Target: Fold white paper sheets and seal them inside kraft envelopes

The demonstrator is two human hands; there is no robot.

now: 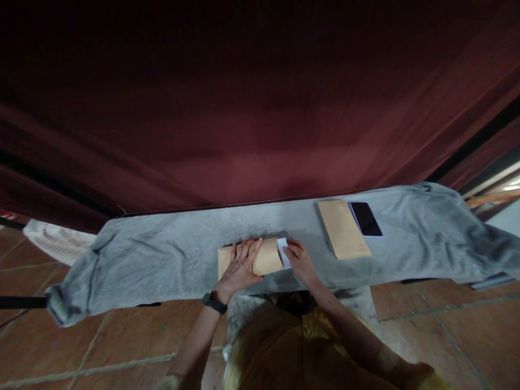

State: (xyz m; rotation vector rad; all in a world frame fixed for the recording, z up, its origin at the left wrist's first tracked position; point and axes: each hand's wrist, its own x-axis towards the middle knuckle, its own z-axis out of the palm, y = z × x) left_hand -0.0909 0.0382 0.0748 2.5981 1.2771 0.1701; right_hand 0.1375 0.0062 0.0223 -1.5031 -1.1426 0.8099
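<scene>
A tan paper envelope lies on the grey cloth in front of me, its open end to the right. My left hand presses flat on it with the fingers spread, a dark band around the wrist. From the envelope's mouth a white paper sticks out partway; the rest of it is hidden inside. At the paper's right edge my right hand is closed, gripping it between thumb and fingers.
To the right lies a second tan envelope, with a dark-screened phone beside it. Grey cloth covers the narrow surface. A dark red fabric wall rises behind it, and a tiled floor shows below.
</scene>
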